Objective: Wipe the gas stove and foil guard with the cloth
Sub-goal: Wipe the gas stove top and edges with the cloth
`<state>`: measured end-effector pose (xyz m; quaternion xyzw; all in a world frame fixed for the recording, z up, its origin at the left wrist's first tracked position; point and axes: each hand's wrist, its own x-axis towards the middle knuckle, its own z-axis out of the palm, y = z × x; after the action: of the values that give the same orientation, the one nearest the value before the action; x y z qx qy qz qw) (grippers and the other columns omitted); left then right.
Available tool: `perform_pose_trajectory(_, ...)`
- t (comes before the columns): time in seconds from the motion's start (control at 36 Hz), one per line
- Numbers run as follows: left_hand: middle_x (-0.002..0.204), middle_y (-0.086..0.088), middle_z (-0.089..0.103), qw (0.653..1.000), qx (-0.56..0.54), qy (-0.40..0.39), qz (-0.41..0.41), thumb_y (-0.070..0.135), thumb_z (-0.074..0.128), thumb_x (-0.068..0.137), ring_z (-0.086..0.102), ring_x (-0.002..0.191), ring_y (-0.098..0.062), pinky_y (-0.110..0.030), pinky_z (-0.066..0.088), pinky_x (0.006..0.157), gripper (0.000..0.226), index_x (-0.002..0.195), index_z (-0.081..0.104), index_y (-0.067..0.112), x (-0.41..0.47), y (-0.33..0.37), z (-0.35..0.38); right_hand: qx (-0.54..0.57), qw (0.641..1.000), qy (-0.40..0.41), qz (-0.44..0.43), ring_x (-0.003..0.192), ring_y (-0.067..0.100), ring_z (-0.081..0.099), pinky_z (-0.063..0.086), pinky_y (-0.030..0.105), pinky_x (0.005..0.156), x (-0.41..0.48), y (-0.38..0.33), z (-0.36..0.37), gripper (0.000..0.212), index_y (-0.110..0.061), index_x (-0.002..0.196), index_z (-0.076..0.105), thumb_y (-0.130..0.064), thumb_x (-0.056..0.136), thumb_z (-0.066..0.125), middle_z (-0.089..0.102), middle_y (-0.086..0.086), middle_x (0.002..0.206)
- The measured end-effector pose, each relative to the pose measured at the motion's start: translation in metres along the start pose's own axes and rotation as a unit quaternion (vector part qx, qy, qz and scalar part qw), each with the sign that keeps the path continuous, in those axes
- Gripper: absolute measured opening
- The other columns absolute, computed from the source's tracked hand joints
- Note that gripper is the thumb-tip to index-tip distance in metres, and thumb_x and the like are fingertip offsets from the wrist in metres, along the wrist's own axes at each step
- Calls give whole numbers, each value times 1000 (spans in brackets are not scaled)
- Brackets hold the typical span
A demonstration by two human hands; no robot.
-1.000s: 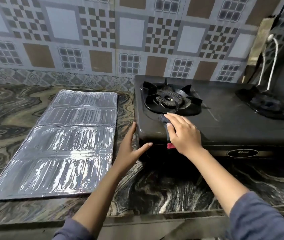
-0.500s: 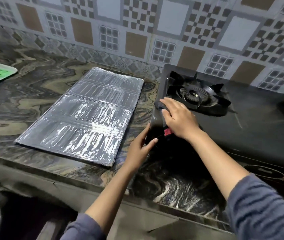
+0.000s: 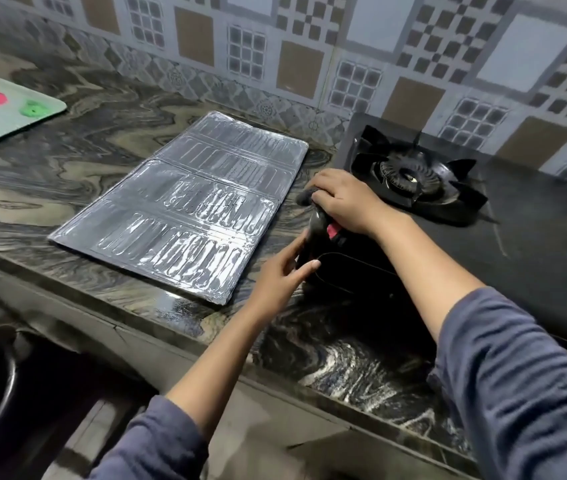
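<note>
Down at the bottom edge, around 5 and 7 o'clock, two grey-blue sleeves (image 3: 517, 382) reach in over the marbled countertop (image 3: 67, 174). The left hand (image 3: 280, 273) has its fingers pretty much straight and holds nothing, just bracing against the near-left corner of the black gas stove (image 3: 534, 244). Right above it at 12 o'clock, the right hand (image 3: 344, 202) is curled round a dark cloth (image 3: 316, 221) with a bit of pink showing, bunched on that same corner's top edge. The foil guard (image 3: 188, 209) lies flat on the counter at the stove's 9 o'clock, just beside it. Past the right hand, at about 2 o'clock, sits the burner (image 3: 410, 178). Way out at 10 o'clock there's a pale tray (image 3: 37, 116) with colourful blobs, and the tiled wall (image 3: 309, 64) runs along the back.
</note>
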<state>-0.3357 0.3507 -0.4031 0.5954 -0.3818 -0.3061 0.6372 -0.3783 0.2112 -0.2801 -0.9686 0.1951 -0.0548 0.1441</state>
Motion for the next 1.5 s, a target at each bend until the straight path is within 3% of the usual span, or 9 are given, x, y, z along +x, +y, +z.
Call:
perform_pose_trajectory(0.28, 131, 14, 52, 999, -23, 12, -39, 19, 68, 82, 48, 125, -2, -33, 37, 110, 57, 134, 45, 25, -1, 0, 1, -49, 995, 20, -79, 95, 22, 52, 44, 40, 88, -18, -11, 7, 49, -9, 80, 60, -44, 71, 28, 56, 2, 86)
perform_pose_trajectory(0.39, 132, 3, 57, 998, -32, 24, -52, 34, 73, 72, 51, 125, -9, -40, 38, 110, 63, 130, 53, 21, -2, 1, 0, -59, 991, 37, -118, 102, 21, 54, 45, 40, 90, -27, -9, 11, 44, -13, 90, 65, -41, 76, 34, 63, 2, 96)
perform_pose_trajectory(0.53, 130, -4, 59, 999, -23, 8, -41, 19, 68, 81, 53, 124, -12, -39, 40, 109, 55, 132, 51, 11, -4, 6, 1, -99, 976, 109, -158, 114, 23, 56, 48, 41, 95, -42, -2, 21, 40, -15, 105, 66, -37, 82, 42, 66, 1, 111)
perform_pose_trajectory(0.64, 132, -5, 58, 998, -24, 19, -49, 35, 72, 71, 53, 124, -13, -42, 39, 109, 68, 131, 52, 12, -4, 5, 1, -147, 959, 180, -165, 117, 22, 57, 48, 33, 94, -55, 3, 31, 41, -19, 115, 63, -38, 83, 47, 64, -1, 120)
perform_pose_trajectory(0.81, 136, 2, 53, 999, -15, 23, -41, 13, 68, 82, 51, 123, -4, -29, 40, 107, 56, 134, 48, 15, -3, 5, 2, -148, 952, 238, -126, 118, 18, 57, 48, 31, 93, -73, 13, 36, 43, -21, 126, 57, -37, 87, 47, 61, -5, 127)
perform_pose_trajectory(0.94, 135, 5, 53, 999, -9, 11, -30, 16, 67, 82, 52, 120, 1, -21, 43, 102, 51, 130, 52, 25, -2, 6, 2, -128, 952, 271, -61, 116, 19, 59, 52, 33, 88, -89, 21, 33, 44, -19, 123, 59, -40, 88, 43, 64, -3, 122)
perform_pose_trajectory(1.11, 135, 3, 55, 999, 5, 4, -34, 25, 70, 79, 51, 125, -9, -34, 42, 106, 59, 134, 50, 17, -3, 10, 1, -119, 947, 298, 4, 115, 20, 60, 52, 33, 88, -106, 29, 32, 44, -16, 120, 61, -40, 88, 40, 65, -1, 121)
perform_pose_trajectory(1.39, 132, -4, 57, 999, 19, -2, -30, 8, 68, 81, 55, 117, -3, -16, 47, 95, 56, 134, 49, 8, 2, 10, -4, -123, 914, 376, 94, 106, 23, 65, 53, 34, 84, -110, 27, 39, 41, -13, 110, 67, -37, 85, 44, 71, 3, 110)
perform_pose_trajectory(1.5, 132, -1, 58, 999, 30, -32, -27, 16, 69, 81, 54, 121, -7, -21, 46, 100, 56, 133, 51, 14, 4, 9, -10, -119, 890, 410, 160, 104, 23, 65, 52, 36, 84, -104, 17, 46, 40, -13, 106, 68, -36, 85, 45, 72, 3, 107)
